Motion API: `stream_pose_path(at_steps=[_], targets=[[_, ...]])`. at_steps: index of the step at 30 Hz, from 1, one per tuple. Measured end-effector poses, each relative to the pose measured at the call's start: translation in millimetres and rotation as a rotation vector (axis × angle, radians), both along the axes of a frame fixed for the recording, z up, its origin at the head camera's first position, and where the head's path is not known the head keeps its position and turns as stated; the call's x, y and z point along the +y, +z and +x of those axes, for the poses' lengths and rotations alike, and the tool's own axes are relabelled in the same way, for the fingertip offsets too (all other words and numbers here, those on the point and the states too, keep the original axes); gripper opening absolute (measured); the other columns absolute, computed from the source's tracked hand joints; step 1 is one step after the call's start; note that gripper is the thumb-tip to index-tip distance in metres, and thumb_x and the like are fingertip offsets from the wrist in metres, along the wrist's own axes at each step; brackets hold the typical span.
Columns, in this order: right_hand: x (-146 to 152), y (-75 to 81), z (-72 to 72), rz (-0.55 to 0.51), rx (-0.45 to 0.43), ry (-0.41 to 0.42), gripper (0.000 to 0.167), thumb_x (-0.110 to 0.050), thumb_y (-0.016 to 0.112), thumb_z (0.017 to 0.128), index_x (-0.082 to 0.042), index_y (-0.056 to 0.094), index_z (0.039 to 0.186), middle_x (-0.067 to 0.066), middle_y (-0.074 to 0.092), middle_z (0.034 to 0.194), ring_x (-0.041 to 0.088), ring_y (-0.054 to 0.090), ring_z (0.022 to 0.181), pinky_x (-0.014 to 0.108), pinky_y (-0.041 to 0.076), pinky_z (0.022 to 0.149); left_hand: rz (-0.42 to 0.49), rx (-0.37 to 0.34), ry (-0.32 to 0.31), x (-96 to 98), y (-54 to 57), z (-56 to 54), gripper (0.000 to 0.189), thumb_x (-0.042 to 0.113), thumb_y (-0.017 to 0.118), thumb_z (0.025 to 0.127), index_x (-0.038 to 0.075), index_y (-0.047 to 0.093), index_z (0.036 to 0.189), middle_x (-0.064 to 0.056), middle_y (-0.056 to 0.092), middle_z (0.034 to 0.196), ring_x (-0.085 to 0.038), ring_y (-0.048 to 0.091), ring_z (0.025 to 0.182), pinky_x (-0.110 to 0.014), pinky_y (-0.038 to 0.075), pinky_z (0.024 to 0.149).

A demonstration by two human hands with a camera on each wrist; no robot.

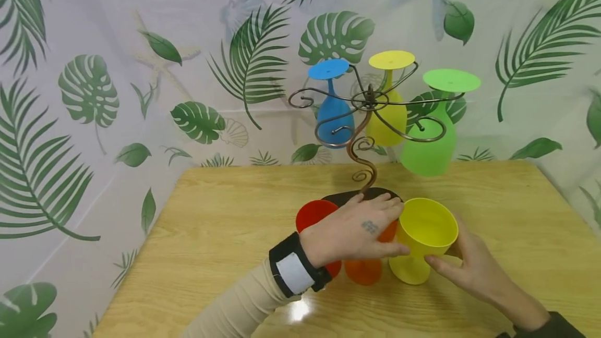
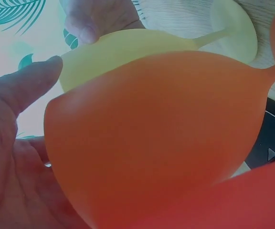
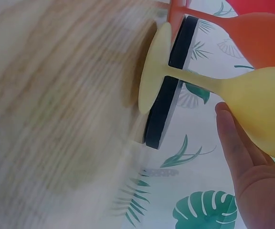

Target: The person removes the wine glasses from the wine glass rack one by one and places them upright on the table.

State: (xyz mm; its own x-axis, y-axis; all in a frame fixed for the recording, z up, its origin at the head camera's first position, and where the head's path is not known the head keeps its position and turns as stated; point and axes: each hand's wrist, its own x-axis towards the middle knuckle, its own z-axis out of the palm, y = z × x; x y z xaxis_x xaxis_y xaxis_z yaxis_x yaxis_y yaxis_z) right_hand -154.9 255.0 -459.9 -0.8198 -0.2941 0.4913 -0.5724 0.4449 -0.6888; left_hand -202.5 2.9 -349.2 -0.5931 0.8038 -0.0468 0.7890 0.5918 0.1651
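Note:
My right hand [image 1: 481,265] holds the bowl of a yellow plastic wine goblet [image 1: 428,223], thumb on the near side and fingers behind it. The goblet is upright, its foot [image 3: 154,71] at the tabletop. My left hand [image 1: 354,228] reaches over an orange goblet [image 1: 363,271], fingers extended and spread, its thumb tip right at the yellow goblet's rim. In the left wrist view the orange bowl [image 2: 156,129] stands in front of the palm. To the left is a red goblet [image 1: 315,213], partly hidden by the left hand and wrist.
Behind the hands stands a curled metal glass rack [image 1: 361,158] on a dark base [image 1: 343,197]. A blue goblet [image 1: 334,113], a yellow goblet [image 1: 389,121] and a green goblet [image 1: 432,145] hang upside down from its arms. A leaf-patterned sheet [image 1: 197,67] backs the wooden table [image 1: 225,223].

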Motion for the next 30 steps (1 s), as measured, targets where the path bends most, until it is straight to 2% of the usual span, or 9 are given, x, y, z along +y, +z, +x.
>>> stream_pose_path(at_steps=[3,10,14,18,22,26,30], targets=[[-0.2,-0.3,-0.2,0.006,-0.012,0.002,0.083,0.013,0.075,0.077,0.0,0.037,0.15,-0.018,0.056,0.129,-0.005,0.061,0.105,0.021,0.059,0.073,-0.013,-0.004,0.0,0.5,0.2,0.0,0.078,0.061,0.059,0.097,0.018,0.037,0.159,0.004,0.039,0.163,-0.016,0.027,0.155,-0.052,0.025,0.124],[-2.6,-1.0,-0.9,-0.007,-0.041,0.023,0.082,0.013,0.074,0.079,0.0,0.037,0.151,-0.016,0.056,0.13,-0.004,0.061,0.107,0.024,0.06,0.073,0.0,-0.019,0.012,0.4,-0.3,-0.4,0.079,0.053,0.072,0.092,0.019,0.042,0.157,-0.001,0.038,0.164,-0.018,0.027,0.155,-0.051,0.024,0.125],[-2.7,-4.6,-0.8,-0.016,-0.039,0.025,0.082,0.013,0.074,0.079,0.0,0.037,0.151,-0.016,0.056,0.13,-0.004,0.061,0.108,0.024,0.06,0.072,-0.018,-0.021,0.018,2.1,-1.4,-0.5,0.079,0.049,0.075,0.091,0.018,0.043,0.156,-0.001,0.038,0.163,-0.019,0.028,0.154,-0.051,0.025,0.124],[-2.9,-7.1,0.1,-0.019,-0.027,0.025,0.082,0.012,0.075,0.078,-0.001,0.038,0.15,-0.014,0.057,0.13,-0.003,0.061,0.108,0.023,0.06,0.072,-0.002,-0.025,0.01,2.4,-3.3,0.2,0.075,0.044,0.077,0.09,0.016,0.045,0.152,0.0,0.045,0.159,-0.02,0.033,0.152,-0.052,0.029,0.123],[-2.8,-7.6,0.4,-0.013,-0.024,0.025,0.082,0.012,0.075,0.078,0.0,0.038,0.149,-0.012,0.058,0.129,-0.003,0.062,0.107,0.022,0.06,0.073,0.054,-0.032,-0.017,1.5,-4.4,0.0,0.072,0.037,0.081,0.088,0.016,0.048,0.148,0.005,0.054,0.15,-0.017,0.041,0.146,-0.051,0.032,0.121],[-2.7,-7.1,0.5,-0.004,-0.019,0.016,0.083,0.012,0.076,0.078,0.0,0.038,0.15,-0.013,0.057,0.13,-0.004,0.061,0.108,0.021,0.059,0.075,0.071,0.003,-0.047,1.0,-5.2,-0.4,0.069,0.035,0.082,0.088,0.015,0.05,0.146,0.005,0.058,0.143,-0.012,0.047,0.137,-0.051,0.035,0.12],[-2.0,-7.4,0.5,0.002,-0.023,0.014,0.086,0.012,0.076,0.079,-0.002,0.035,0.153,-0.014,0.054,0.135,-0.005,0.058,0.113,0.017,0.056,0.082,0.06,0.074,-0.068,-0.4,-7.6,0.6,0.066,0.037,0.081,0.088,0.016,0.052,0.144,0.003,0.058,0.139,-0.01,0.051,0.13,-0.051,0.038,0.118]])
